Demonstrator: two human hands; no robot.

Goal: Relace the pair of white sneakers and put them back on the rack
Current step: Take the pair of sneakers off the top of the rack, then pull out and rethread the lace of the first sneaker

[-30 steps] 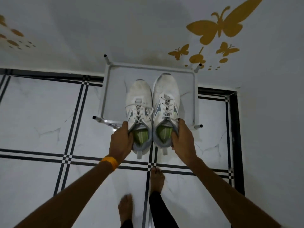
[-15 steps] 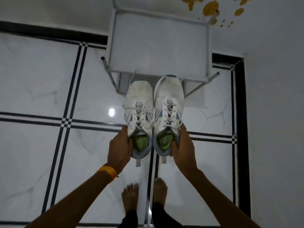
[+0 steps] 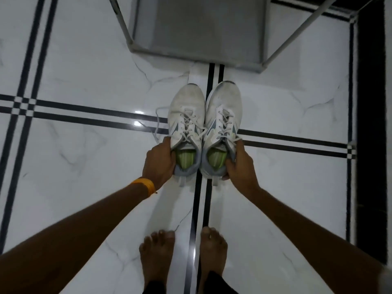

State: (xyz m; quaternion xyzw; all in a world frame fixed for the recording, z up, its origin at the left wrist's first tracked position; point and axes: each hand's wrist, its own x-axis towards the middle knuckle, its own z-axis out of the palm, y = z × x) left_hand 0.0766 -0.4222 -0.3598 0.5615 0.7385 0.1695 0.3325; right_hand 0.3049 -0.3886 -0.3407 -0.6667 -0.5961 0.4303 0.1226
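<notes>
White marble floor (image 3: 84, 166) lies below the rack (image 3: 197, 26). Each light, soft sneaker is gripped at its stiffer heel collar: left sneaker (image 3: 186, 115) by left hand (image 3: 159, 164), right sneaker (image 3: 223, 115) by right hand (image 3: 239, 164).

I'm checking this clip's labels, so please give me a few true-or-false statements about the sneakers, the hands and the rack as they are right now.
1. Each hand holds one sneaker at its heel end. True: left hand on the left sneaker, right hand on the right sneaker.
2. The sneakers sit on the rack. False: they are in front of it, over the floor.
3. The insoles are green. True.
4. The orange wristband is on the right wrist. False: left wrist.
5. The person wears socks. False: bare feet.
</notes>
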